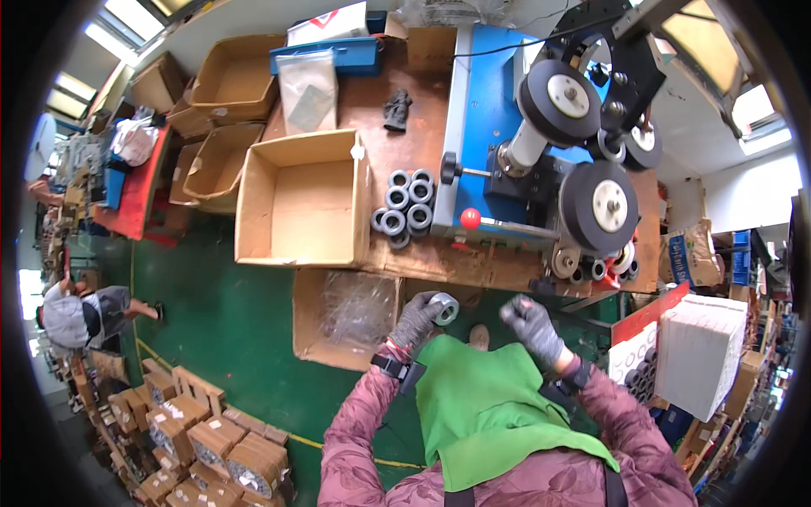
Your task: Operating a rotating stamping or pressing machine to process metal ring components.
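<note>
My left hand (416,321), in a grey glove, grips a shiny metal ring (446,310) in front of the bench edge. My right hand (534,326), gloved alike, is closed with curled fingers to the right of the ring and apart from it; whatever it may hold is hidden. On the bench (405,84), several similar grey rings (394,198) lie in a pile beside an open cardboard box (296,203). The blue machine (477,110) with large black wheels (598,207) stands to the right of that pile.
Below the bench sits a cardboard box (306,338) holding clear plastic. A small dark figure-shaped object (396,111) and a plastic bag (307,89) lie farther back. White stacked trays (701,355) stand at my right, stacked cartons (207,439) behind left. Another person (72,317) is far left.
</note>
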